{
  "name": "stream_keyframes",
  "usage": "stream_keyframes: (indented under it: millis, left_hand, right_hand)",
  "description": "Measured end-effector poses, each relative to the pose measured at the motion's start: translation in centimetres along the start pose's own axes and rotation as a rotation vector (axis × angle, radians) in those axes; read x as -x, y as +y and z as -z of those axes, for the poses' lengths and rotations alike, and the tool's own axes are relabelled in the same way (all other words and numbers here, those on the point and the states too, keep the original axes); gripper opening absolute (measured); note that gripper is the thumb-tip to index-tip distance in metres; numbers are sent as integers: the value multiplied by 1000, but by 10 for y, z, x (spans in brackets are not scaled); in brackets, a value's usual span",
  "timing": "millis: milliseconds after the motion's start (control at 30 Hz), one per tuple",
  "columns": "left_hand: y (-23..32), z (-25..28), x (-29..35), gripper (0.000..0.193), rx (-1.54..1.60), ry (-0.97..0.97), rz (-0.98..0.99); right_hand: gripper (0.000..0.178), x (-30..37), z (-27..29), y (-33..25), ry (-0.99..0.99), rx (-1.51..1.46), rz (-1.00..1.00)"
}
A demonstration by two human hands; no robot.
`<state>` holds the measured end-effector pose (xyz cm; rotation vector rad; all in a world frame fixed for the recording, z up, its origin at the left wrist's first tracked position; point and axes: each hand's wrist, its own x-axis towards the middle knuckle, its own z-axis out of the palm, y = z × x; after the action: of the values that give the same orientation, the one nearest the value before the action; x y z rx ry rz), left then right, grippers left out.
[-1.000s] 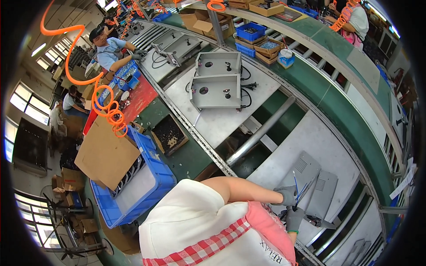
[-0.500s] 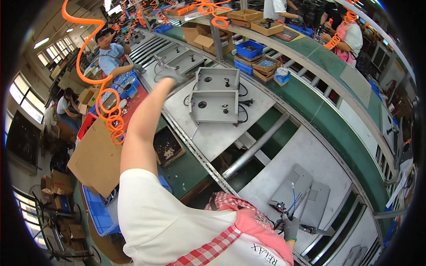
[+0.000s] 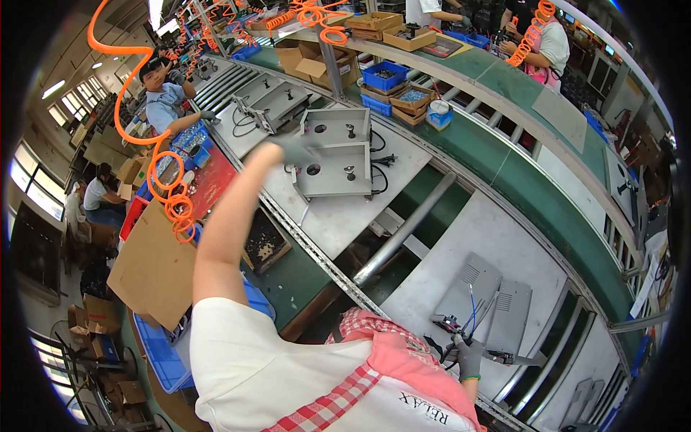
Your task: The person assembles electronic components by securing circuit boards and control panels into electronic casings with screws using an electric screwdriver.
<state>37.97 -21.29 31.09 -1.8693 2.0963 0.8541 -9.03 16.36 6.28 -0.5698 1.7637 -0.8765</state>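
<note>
Dark capitals stand on the white top, near the pink cloth's edge. They form one short word

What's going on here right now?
The person's grey-gloved left hand is stretched out in front, blurred, by the left edge of two open grey metal housings on the farther flat metal plate; whether it touches them is unclear. The grey-gloved right hand is down by some thin blue wires, at two vented grey metal casings on the nearer metal plate. Farther up the line, a co-worker in a light-blue shirt is also at work.
</note>
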Motion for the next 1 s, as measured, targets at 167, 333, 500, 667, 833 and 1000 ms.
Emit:
stream_keyframes:
  millis: [167,333,500,667,833,1000]
  left_hand:
    - [175,-200,-10,51,-191,-231,-645]
    - [307,-319,51,35,-182,-63,-758]
    - [377,-362,85,32,-148,443,-921]
    - [409,-427,74,44,-157,-131,-1054]
    - [424,-460,73,70,-94,-446,-1014]
    - [418,-472,63,79,80,-282,-797]
  right_hand:
    - [27,15,-10,-15,-31,-4,11]
    - [30,18,27,32,215,101,177]
    - [25,94,91,10,351,-707,-18]
    - [42,61,111,23,217,-802,-84]
    - [24,1,153,122,82,-673,-179]
    - [28,24,142,64,118,-250,24]
